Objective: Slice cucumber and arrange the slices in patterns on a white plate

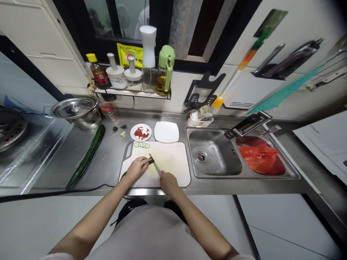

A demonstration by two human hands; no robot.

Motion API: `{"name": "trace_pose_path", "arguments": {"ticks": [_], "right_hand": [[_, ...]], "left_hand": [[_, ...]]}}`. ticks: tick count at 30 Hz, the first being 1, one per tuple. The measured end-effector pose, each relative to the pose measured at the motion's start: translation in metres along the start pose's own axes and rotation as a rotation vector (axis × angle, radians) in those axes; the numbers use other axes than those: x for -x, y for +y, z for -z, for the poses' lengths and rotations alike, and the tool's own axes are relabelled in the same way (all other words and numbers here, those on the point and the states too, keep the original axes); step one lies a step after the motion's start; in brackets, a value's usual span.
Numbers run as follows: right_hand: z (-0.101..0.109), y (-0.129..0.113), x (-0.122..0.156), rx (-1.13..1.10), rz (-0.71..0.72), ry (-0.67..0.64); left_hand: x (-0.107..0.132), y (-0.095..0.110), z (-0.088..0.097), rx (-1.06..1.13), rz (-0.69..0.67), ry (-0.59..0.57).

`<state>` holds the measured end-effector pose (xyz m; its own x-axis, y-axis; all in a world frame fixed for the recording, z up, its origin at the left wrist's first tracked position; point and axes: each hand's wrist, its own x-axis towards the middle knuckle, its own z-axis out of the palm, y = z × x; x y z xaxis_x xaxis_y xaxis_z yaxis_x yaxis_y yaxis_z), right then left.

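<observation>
We saw a dark green cucumber [86, 157], a white board [173, 162], red bits on a white plate [140, 132], and a red bag [258, 157].

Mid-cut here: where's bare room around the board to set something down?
Free: the right half of the cutting board, between the knife and the sink; the bare counter between the whole cucumber and the board. Crowded: the board's left, where the left hand pins the cut cucumber and the right hand grips the knife.
</observation>
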<state>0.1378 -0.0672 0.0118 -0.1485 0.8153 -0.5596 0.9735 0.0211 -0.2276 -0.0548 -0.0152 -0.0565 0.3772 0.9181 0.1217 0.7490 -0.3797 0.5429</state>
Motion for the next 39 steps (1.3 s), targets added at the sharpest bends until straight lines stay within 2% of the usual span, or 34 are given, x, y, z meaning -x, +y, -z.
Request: {"name": "trace_pose_path", "arguments": {"ticks": [8, 19, 27, 35, 39], "right_hand": [[-0.002, -0.009, -0.023, -0.017, 0.001, 0.039], [-0.009, -0.015, -0.038, -0.029, 0.017, 0.101], [-0.005, -0.012, -0.029, -0.019, 0.014, 0.053], [-0.017, 0.004, -0.003, 0.012, -0.029, 0.009], [-0.017, 0.004, -0.003, 0.013, -0.025, 0.01]], "left_hand": [[0.001, 0.0, 0.001, -0.004, 0.004, -0.008], [0.002, 0.001, 0.0, 0.0, 0.005, 0.0], [0.002, 0.0, -0.001, 0.0, 0.004, -0.001], [0.002, 0.0, -0.001, 0.006, 0.02, 0.002], [0.002, 0.0, -0.001, 0.004, 0.022, 0.007]]}}
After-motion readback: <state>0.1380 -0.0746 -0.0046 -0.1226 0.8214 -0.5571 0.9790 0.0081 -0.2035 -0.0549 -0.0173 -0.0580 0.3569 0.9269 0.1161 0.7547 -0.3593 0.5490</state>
